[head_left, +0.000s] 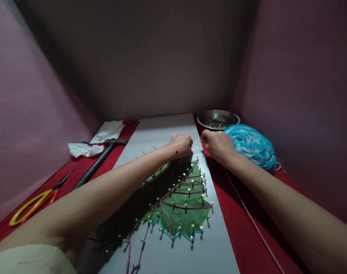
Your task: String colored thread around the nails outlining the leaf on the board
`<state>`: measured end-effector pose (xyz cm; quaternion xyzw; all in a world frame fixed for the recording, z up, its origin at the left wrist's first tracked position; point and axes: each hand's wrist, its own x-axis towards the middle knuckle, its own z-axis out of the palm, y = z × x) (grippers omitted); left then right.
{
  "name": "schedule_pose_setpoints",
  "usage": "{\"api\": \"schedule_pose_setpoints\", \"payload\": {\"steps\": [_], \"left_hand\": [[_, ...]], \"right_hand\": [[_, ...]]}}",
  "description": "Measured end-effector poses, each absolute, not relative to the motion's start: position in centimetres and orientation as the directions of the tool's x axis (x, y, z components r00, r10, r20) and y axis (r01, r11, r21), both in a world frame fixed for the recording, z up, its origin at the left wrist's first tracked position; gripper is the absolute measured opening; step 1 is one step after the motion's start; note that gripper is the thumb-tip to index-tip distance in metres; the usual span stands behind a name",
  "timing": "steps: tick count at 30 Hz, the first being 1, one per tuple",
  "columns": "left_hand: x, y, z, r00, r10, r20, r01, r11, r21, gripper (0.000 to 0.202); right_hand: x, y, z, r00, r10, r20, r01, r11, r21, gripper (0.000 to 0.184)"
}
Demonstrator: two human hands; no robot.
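A grey board (164,131) lies on a red table. On it a green leaf (187,219) is ringed by several nails, with dark red string along its veins and blue string at its near edge. My left hand (180,145) is closed in a fist above the leaf's far tip. My right hand (217,145) is closed beside it, fingers pinched. A thin pale thread (196,143) seems to run between the two hands. A white cord (251,219) trails on the table under my right forearm.
A ball of blue yarn (251,146) sits right of my right hand. Behind it stands a metal bowl (218,116) of nails. On the left lie a hammer (100,161), yellow-handled scissors (33,205), crumpled white tissue (83,149) and white paper (109,131). Walls close in all around.
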<state>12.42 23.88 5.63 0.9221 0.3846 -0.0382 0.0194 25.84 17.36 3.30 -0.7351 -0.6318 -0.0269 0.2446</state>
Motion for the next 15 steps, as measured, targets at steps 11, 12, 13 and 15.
{"api": "schedule_pose_setpoints", "payload": {"steps": [11, 12, 13, 15], "left_hand": [[9.7, 23.5, 5.9, 0.719, 0.694, 0.028, 0.693, -0.72, 0.033, 0.014], [9.6, 23.5, 5.9, 0.723, 0.69, 0.035, 0.69, -0.723, 0.035, 0.014], [9.4, 23.4, 5.8, 0.725, 0.688, 0.04, 0.687, -0.726, 0.037, 0.014], [9.1, 23.5, 5.5, 0.725, 0.688, 0.046, 0.686, -0.726, 0.043, 0.014]], "right_hand": [[31.0, 19.0, 10.7, 0.347, 0.936, 0.051, 0.641, -0.198, -0.741, 0.017], [31.4, 19.3, 11.3, 0.318, 0.948, 0.0, 0.61, -0.205, -0.765, 0.015], [31.8, 19.7, 12.0, 0.28, 0.958, -0.062, 0.587, -0.222, -0.778, 0.015], [32.5, 20.1, 13.7, 0.246, 0.956, -0.157, 0.592, -0.277, -0.757, 0.029]]}}
